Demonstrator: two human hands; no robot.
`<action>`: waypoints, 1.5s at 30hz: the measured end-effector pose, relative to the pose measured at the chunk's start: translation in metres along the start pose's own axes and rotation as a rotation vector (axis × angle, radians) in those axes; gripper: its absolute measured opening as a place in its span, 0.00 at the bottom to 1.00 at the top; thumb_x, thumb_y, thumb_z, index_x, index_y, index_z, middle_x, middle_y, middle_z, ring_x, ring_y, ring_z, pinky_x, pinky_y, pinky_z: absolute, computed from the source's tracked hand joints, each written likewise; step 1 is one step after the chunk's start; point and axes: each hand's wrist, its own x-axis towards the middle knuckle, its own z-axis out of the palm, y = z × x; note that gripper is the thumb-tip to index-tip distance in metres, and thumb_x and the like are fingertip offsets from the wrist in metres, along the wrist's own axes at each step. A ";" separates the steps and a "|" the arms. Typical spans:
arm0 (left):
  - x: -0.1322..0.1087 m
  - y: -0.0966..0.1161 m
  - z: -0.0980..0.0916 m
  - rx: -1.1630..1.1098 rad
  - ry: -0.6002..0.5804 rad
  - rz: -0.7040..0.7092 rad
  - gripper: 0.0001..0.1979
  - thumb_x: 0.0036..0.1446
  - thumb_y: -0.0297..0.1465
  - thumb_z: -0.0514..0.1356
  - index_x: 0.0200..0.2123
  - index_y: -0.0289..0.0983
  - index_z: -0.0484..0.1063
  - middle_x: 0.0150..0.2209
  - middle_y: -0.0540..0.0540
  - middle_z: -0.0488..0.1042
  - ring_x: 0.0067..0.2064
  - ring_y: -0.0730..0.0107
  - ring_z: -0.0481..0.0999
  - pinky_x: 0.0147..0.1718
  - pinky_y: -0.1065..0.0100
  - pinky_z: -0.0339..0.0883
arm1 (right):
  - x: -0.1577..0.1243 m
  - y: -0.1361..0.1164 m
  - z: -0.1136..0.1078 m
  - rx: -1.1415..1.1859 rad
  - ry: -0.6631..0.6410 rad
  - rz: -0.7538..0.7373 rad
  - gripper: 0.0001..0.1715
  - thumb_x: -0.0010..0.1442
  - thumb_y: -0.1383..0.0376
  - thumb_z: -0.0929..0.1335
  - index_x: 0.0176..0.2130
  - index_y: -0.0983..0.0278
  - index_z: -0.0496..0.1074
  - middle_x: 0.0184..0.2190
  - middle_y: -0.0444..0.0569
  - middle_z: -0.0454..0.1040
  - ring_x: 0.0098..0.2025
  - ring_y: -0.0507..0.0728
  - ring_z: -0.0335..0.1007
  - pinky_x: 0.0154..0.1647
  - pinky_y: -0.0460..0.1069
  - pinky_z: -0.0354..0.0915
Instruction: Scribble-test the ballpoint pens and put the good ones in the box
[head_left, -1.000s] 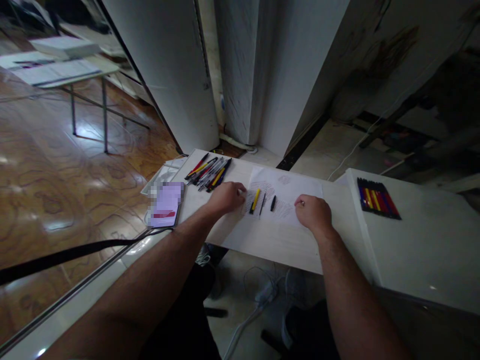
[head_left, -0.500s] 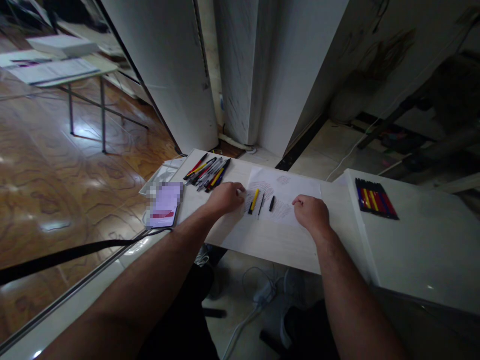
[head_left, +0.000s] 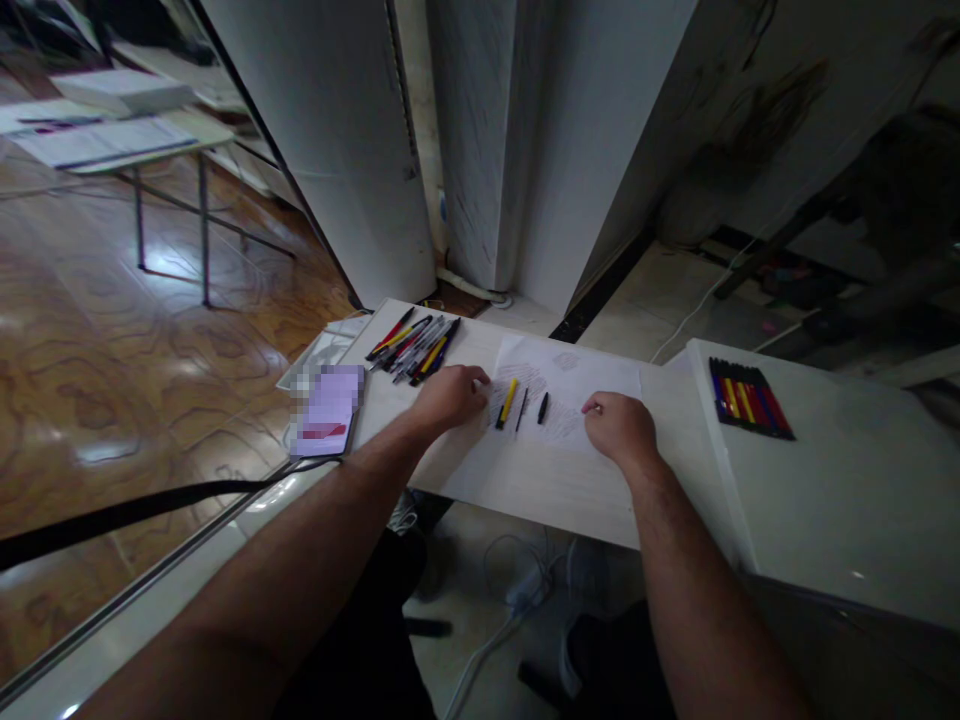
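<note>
A white sheet of paper [head_left: 600, 375] with scribbled lines lies on the narrow table. On it, side by side, are a yellow pen barrel [head_left: 507, 402] with a dark end, a thin dark pen refill [head_left: 522, 408] and a short black pen part [head_left: 543, 408]. My left hand [head_left: 451, 396] rests at the sheet's left edge, fingers loosely curved with a gap between thumb and forefinger and nothing visible in them. My right hand [head_left: 621, 426] is closed over the sheet's right side. A tiny light spot shows at its fingertips, too small to name.
Several assorted pens [head_left: 416, 345] lie in a pile at the table's far left, near a phone [head_left: 328, 410] with a blurred screen. On the higher white surface to the right sits a row of coloured pens [head_left: 750, 398]. Cables and a power strip [head_left: 525, 592] are on the floor.
Both hands stay almost where they were. The right fingertips have turned slightly, and a small light spot now shows at them. The pen parts have not moved on the paper.
</note>
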 end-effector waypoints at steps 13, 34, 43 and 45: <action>0.001 -0.002 0.002 0.014 0.005 0.005 0.19 0.48 0.32 0.60 0.45 0.43 0.77 0.35 0.47 0.79 0.33 0.67 0.74 0.31 0.69 0.63 | 0.001 -0.002 0.001 -0.098 -0.036 -0.015 0.16 0.57 0.65 0.62 0.32 0.58 0.79 0.34 0.49 0.80 0.37 0.57 0.74 0.33 0.48 0.59; 0.001 -0.001 -0.001 0.010 -0.015 -0.009 0.20 0.48 0.32 0.60 0.46 0.42 0.77 0.35 0.47 0.79 0.34 0.67 0.75 0.32 0.70 0.65 | 0.001 0.010 0.013 -0.013 -0.002 -0.087 0.21 0.59 0.62 0.65 0.50 0.62 0.75 0.48 0.53 0.73 0.49 0.58 0.70 0.51 0.48 0.62; 0.001 -0.001 -0.005 0.006 -0.019 -0.019 0.19 0.49 0.32 0.60 0.46 0.42 0.77 0.35 0.47 0.79 0.34 0.67 0.76 0.33 0.70 0.65 | 0.001 0.009 0.015 -0.001 0.006 -0.104 0.19 0.59 0.62 0.65 0.49 0.62 0.76 0.46 0.53 0.73 0.47 0.57 0.70 0.48 0.48 0.63; 0.000 -0.001 -0.005 -0.001 -0.030 -0.018 0.19 0.49 0.32 0.60 0.46 0.42 0.77 0.35 0.47 0.79 0.34 0.67 0.76 0.33 0.70 0.65 | 0.001 0.009 0.016 0.003 0.007 -0.098 0.19 0.59 0.62 0.66 0.48 0.62 0.76 0.46 0.53 0.73 0.47 0.57 0.70 0.47 0.48 0.63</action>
